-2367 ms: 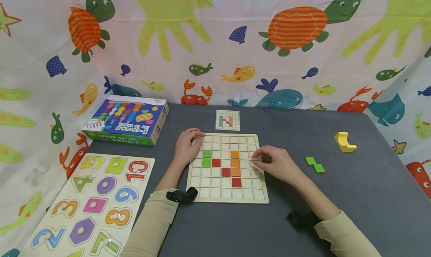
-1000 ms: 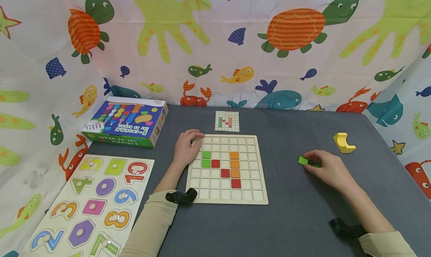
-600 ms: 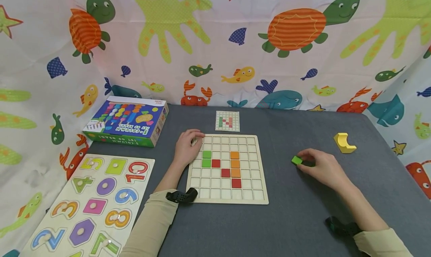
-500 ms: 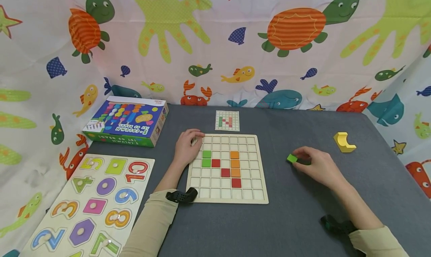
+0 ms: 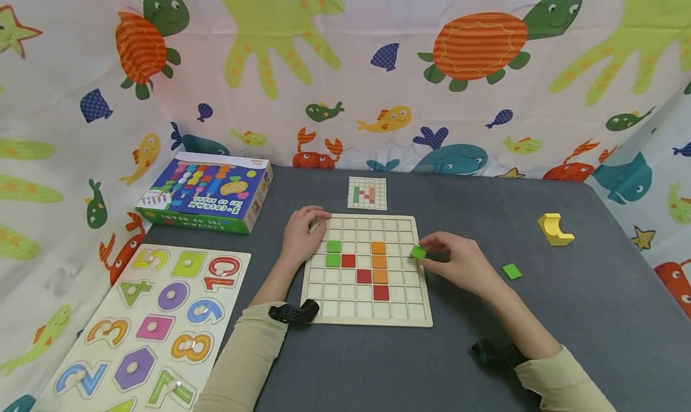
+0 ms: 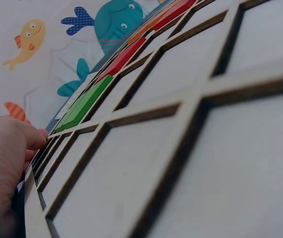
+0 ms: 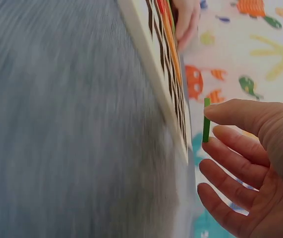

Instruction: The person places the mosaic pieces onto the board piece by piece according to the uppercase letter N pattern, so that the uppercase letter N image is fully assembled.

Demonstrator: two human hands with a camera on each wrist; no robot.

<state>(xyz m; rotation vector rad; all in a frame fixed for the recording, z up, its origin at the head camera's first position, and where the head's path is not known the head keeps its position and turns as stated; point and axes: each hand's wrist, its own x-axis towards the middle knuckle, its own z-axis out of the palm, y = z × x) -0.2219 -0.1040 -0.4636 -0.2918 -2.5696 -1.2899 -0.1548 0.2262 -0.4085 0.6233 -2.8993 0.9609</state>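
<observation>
A wooden grid board [image 5: 367, 319] lies mid-table, with two green, several red and orange square tiles set in its cells. My left hand [image 5: 303, 235] grips the board's far left corner; in the left wrist view its fingers [image 6: 34, 136] sit at the rim, near the green tiles [image 6: 84, 106]. A green square tile [image 5: 418, 252] is pinched between thumb and fingers of my right hand [image 5: 461, 262], over the board's right edge. The right wrist view shows that tile [image 7: 206, 120] edge-on. Another green tile [image 5: 511, 271] lies on the table to the right.
A small pattern card [image 5: 367, 194] lies behind the board. Far right stands a yellow curved block [image 5: 555, 229]. At left are a bead-set box [image 5: 202, 193] and a number-and-shape puzzle board [image 5: 178, 334]. A printed curtain surrounds the grey table [image 5: 367, 370].
My right hand went right from the board, picked up one of two green tiles lying there and carried it left to the board's right edge. My left hand stayed at the corner.
</observation>
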